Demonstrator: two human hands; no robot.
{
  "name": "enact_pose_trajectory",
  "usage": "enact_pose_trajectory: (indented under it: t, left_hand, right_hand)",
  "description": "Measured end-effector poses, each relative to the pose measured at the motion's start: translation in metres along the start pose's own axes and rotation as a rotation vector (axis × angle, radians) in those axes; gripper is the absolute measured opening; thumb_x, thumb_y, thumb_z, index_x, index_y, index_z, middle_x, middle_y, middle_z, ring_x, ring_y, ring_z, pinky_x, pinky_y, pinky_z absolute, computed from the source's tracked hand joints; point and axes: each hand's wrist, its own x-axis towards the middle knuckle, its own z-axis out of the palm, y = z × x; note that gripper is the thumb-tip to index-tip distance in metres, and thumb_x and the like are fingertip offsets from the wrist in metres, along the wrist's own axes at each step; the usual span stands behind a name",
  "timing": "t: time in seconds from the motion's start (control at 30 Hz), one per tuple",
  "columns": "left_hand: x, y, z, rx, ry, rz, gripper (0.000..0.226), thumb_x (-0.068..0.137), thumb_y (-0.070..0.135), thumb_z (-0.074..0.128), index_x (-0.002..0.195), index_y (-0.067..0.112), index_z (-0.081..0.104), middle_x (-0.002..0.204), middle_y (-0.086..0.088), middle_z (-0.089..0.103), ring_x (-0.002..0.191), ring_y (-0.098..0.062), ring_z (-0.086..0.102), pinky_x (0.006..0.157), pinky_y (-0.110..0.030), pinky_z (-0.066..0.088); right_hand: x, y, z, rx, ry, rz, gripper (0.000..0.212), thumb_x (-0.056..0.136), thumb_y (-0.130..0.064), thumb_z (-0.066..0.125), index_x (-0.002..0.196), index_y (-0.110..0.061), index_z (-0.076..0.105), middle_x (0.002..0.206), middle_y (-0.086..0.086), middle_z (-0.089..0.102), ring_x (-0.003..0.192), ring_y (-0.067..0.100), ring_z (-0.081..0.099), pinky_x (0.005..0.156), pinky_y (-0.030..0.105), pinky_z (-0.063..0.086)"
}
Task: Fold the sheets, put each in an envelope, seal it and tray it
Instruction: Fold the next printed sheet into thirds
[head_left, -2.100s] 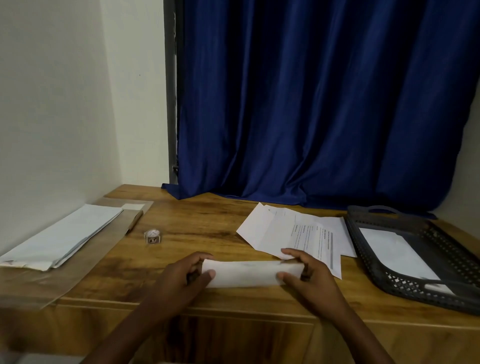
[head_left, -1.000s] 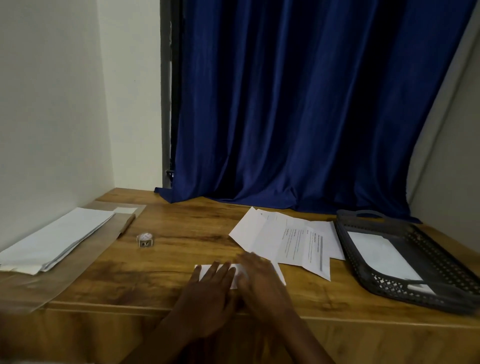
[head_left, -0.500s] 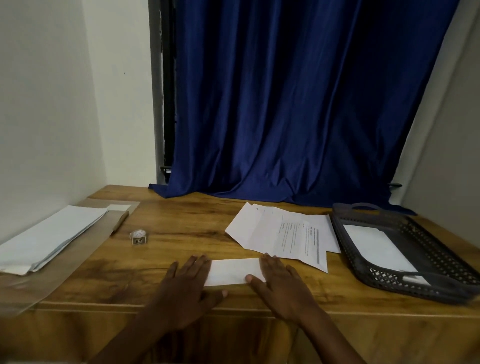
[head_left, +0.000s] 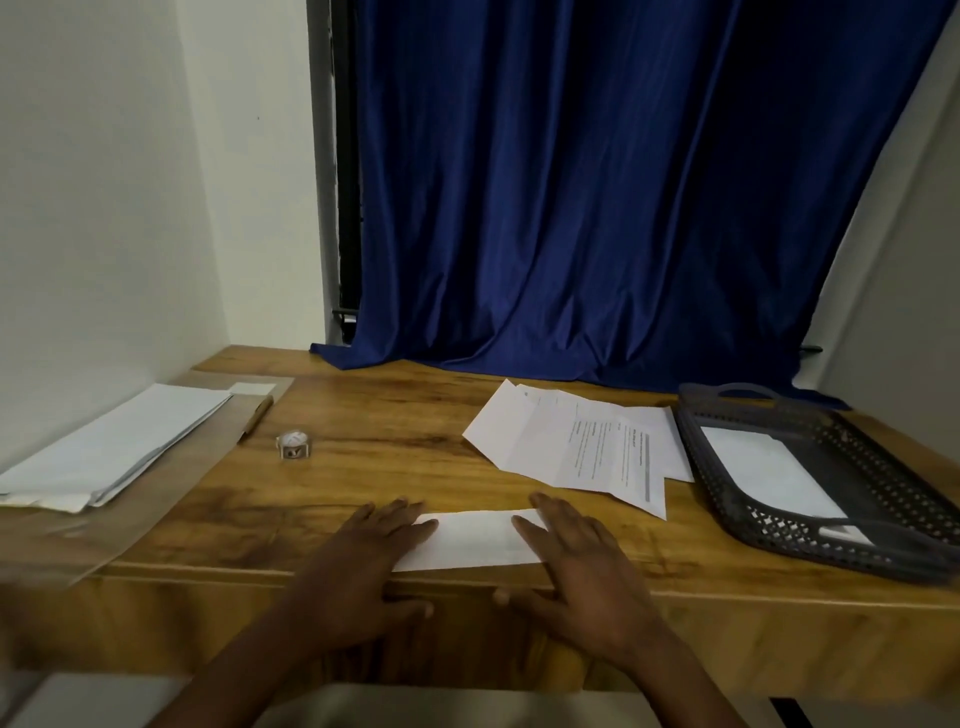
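- I am noting, at the far left of the wooden table (head_left: 389, 447), a stack of white envelopes (head_left: 104, 447) lying on a clear plastic sleeve, untouched.
- I am noting a small roll of tape (head_left: 294, 445) standing just right of that stack, well apart from both hands.
- The left hand (head_left: 358, 566) is lying flat with fingers straight and spread, pressing the left end of the white folded sheet (head_left: 475, 540); it is clamping nothing.
- The folded sheet is lying at the table's near edge, between and under the two hands.
- The right hand (head_left: 582, 577) is likewise lying flat, fingers apart, pressing the right end.
- Change observed: two seconds ago both hands were curling round the sheet's ends; a second ago they were meeting at its middle; now they are standing apart at its ends. I am judging the crease pressed flat and this fold finished.
- The loose printed white sheets (head_left: 587, 447) are waiting behind the right hand.
- The dark perforated plastic tray (head_left: 727, 493) at far right is holding one white envelope (head_left: 769, 473).
- Judgement: enveloping is coming next.
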Motion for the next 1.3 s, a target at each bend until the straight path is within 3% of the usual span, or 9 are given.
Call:
enact_pose_trajectory:
  t: [0.13, 0.23, 0.37, 0.5, 0.67, 0.87, 1.0, 1.1, 1.3]
  left_hand:
    - [-0.025, -0.012, 0.006, -0.364, 0.310, 0.135, 0.039, 0.087, 0.044, 0.065, 0.126, 0.043, 0.066, 0.143, 0.024, 0.054, 0.138, 0.001, 0.043, 0.112, -0.029, 0.039]
    - [-0.030, 0.000, -0.008, -0.600, 0.274, 0.096, 0.025, 0.086, 0.035, 0.067, 0.109, 0.038, 0.077, 0.126, 0.018, 0.068, 0.122, -0.007, 0.061, 0.101, -0.027, 0.049]
    - [-0.026, 0.021, -0.038, -0.817, 0.233, -0.032, 0.008, 0.088, 0.037, 0.074, 0.092, 0.032, 0.079, 0.100, 0.008, 0.075, 0.090, -0.013, 0.071, 0.075, -0.034, 0.059]
    - [-0.023, 0.022, -0.058, -0.822, 0.252, -0.134, 0.013, 0.083, 0.037, 0.070, 0.089, 0.028, 0.078, 0.091, 0.008, 0.076, 0.082, -0.012, 0.072, 0.069, -0.030, 0.058]
    - [-0.025, -0.002, -0.071, -0.909, 0.524, -0.200, 0.043, 0.087, 0.043, 0.071, 0.127, 0.030, 0.060, 0.113, 0.011, 0.072, 0.102, -0.008, 0.070, 0.078, -0.026, 0.059]
    - [-0.053, -0.049, -0.059, -0.705, 0.469, -0.273, 0.043, 0.083, 0.051, 0.070, 0.123, 0.038, 0.063, 0.114, 0.018, 0.070, 0.102, -0.007, 0.069, 0.084, -0.021, 0.055]
    - [-0.068, -0.083, -0.079, -0.504, 0.551, -0.363, 0.026, 0.089, 0.029, 0.076, 0.114, 0.037, 0.068, 0.108, 0.025, 0.070, 0.097, 0.001, 0.067, 0.080, -0.019, 0.054]
    - [-0.073, -0.125, -0.110, -0.328, 0.611, -0.495, 0.020, 0.089, 0.032, 0.076, 0.108, 0.037, 0.069, 0.108, 0.023, 0.070, 0.094, 0.001, 0.066, 0.077, -0.021, 0.051]
    - [-0.064, -0.216, -0.141, -0.051, 0.423, -0.796, 0.037, 0.089, 0.042, 0.074, 0.119, 0.022, 0.066, 0.129, -0.002, 0.066, 0.119, -0.022, 0.060, 0.097, -0.035, 0.046]
  right_hand:
    - [-0.021, 0.003, 0.009, 0.018, 0.104, -0.087, 0.070, 0.086, -0.075, 0.044, 0.149, -0.045, 0.038, 0.162, -0.018, 0.030, 0.150, 0.010, 0.027, 0.121, 0.033, 0.014]
    - [-0.028, -0.004, -0.002, -0.003, 0.316, -0.197, 0.041, 0.080, -0.056, 0.060, 0.117, -0.040, 0.068, 0.129, -0.015, 0.066, 0.116, 0.011, 0.063, 0.099, 0.033, 0.047]
    - [-0.024, -0.032, -0.047, 0.035, 0.216, -0.218, 0.036, 0.091, -0.062, 0.055, 0.117, -0.040, 0.068, 0.111, -0.023, 0.070, 0.094, 0.002, 0.064, 0.082, 0.023, 0.053]
    - [-0.006, -0.054, -0.085, 0.296, -0.003, -0.225, 0.024, 0.094, -0.054, 0.059, 0.104, -0.037, 0.073, 0.095, -0.019, 0.071, 0.086, 0.002, 0.065, 0.075, 0.029, 0.058]
    - [0.034, -0.058, -0.083, 0.940, -0.073, -0.062, 0.015, 0.096, -0.030, 0.067, 0.103, -0.018, 0.071, 0.097, -0.002, 0.078, 0.088, 0.018, 0.075, 0.077, 0.035, 0.059]
    - [0.072, -0.066, -0.029, 1.321, 0.057, 0.340, 0.009, 0.097, -0.019, 0.060, 0.104, -0.017, 0.064, 0.108, 0.007, 0.070, 0.096, 0.026, 0.066, 0.078, 0.040, 0.055]
    - [0.079, -0.066, -0.014, 1.147, 0.135, 0.314, 0.018, 0.098, -0.025, 0.060, 0.114, -0.025, 0.052, 0.109, -0.002, 0.060, 0.094, 0.021, 0.061, 0.071, 0.032, 0.049]
    - [0.080, -0.064, -0.010, 1.082, 0.147, 0.249, 0.035, 0.096, -0.036, 0.064, 0.125, -0.030, 0.045, 0.109, -0.005, 0.059, 0.093, 0.018, 0.062, 0.067, 0.029, 0.049]
    - [0.082, -0.059, -0.009, 1.125, 0.148, 0.274, 0.046, 0.095, -0.035, 0.065, 0.135, -0.022, 0.046, 0.115, 0.004, 0.059, 0.091, 0.023, 0.063, 0.068, 0.034, 0.052]
